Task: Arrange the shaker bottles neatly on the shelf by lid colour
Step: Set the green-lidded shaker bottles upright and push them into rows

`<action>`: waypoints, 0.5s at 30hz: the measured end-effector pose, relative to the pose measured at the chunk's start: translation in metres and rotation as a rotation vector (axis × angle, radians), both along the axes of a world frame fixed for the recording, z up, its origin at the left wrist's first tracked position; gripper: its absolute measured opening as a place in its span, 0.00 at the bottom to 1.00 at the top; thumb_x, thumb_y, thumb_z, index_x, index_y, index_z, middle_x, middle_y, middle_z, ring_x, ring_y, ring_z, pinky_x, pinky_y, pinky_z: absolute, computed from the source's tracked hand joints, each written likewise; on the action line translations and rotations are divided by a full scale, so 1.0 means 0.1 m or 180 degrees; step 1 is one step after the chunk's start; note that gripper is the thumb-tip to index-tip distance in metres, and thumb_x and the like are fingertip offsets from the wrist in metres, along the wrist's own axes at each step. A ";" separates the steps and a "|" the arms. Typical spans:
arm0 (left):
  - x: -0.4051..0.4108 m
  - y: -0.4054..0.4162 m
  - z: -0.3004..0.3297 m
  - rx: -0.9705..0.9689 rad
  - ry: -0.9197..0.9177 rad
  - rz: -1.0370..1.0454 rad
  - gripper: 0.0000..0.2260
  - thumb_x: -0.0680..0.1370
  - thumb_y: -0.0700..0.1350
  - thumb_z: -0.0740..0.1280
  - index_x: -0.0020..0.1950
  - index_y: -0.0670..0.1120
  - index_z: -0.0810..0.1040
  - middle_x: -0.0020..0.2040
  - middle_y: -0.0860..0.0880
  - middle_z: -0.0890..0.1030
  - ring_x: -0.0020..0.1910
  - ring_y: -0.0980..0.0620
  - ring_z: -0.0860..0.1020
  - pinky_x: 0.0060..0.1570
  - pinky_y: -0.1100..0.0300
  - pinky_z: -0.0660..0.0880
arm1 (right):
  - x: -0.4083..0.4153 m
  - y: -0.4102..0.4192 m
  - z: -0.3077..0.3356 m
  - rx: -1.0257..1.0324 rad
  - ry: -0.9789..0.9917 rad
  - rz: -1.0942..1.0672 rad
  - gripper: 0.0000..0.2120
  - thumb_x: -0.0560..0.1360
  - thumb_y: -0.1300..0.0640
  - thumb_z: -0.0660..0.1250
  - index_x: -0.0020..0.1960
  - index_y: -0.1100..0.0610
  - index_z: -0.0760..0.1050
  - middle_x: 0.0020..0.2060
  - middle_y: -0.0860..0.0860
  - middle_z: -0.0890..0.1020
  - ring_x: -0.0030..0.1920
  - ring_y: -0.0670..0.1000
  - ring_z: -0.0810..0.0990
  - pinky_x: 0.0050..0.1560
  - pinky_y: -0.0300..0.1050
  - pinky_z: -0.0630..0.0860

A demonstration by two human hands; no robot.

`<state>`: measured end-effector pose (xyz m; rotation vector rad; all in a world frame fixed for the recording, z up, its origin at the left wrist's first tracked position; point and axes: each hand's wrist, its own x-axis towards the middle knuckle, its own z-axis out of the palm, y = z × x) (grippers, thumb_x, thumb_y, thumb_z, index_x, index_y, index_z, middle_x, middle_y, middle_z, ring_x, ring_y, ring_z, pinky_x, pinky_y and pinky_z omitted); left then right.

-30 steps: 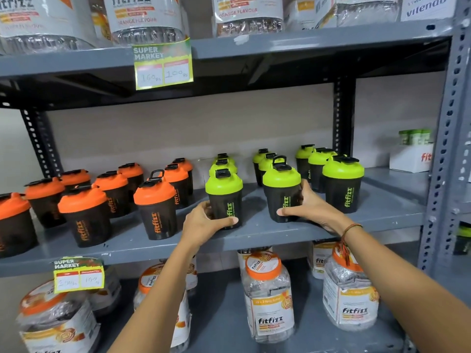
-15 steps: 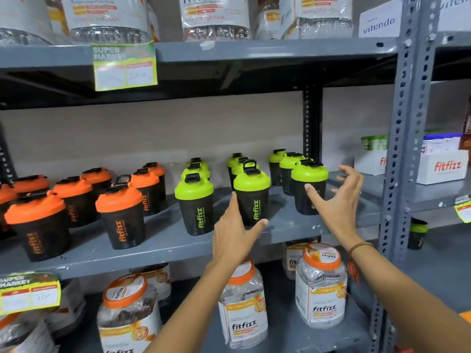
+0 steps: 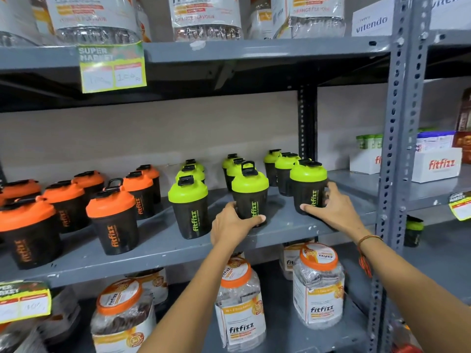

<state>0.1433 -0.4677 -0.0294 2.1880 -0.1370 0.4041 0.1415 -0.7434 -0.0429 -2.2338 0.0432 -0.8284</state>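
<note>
Shaker bottles on grey shelf: sorted by lid colour

Shaker bottles stood upright on the middle shelf: orange-lidded group left, green-lidded group right. Left hand had its grip wrapped round the front centre green bottle. Right hand had its grip closed round the rightmost green bottle.
</note>
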 end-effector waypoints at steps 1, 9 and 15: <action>0.00 -0.01 0.00 0.0010 -0.0020 0.0015 0.38 0.55 0.71 0.72 0.61 0.55 0.77 0.56 0.52 0.84 0.57 0.47 0.80 0.53 0.51 0.78 | -0.01 0.00 0.01 0.0002 -0.0004 0.0012 0.36 0.60 0.33 0.76 0.59 0.48 0.66 0.59 0.53 0.83 0.57 0.57 0.81 0.55 0.53 0.77; -0.04 -0.01 0.01 0.0134 -0.0030 -0.0065 0.41 0.57 0.71 0.72 0.66 0.54 0.74 0.61 0.51 0.82 0.61 0.47 0.79 0.55 0.51 0.77 | -0.02 0.00 0.02 0.0022 0.0070 0.0022 0.43 0.58 0.29 0.75 0.65 0.48 0.64 0.63 0.54 0.81 0.59 0.57 0.80 0.58 0.55 0.76; -0.27 0.19 -0.01 -0.0124 -0.0205 -0.0298 0.41 0.61 0.65 0.76 0.70 0.50 0.71 0.64 0.48 0.81 0.63 0.52 0.78 0.62 0.51 0.76 | -0.09 0.20 0.02 0.0662 -0.0749 -0.0246 0.60 0.59 0.26 0.72 0.80 0.50 0.50 0.75 0.58 0.64 0.73 0.57 0.66 0.72 0.61 0.65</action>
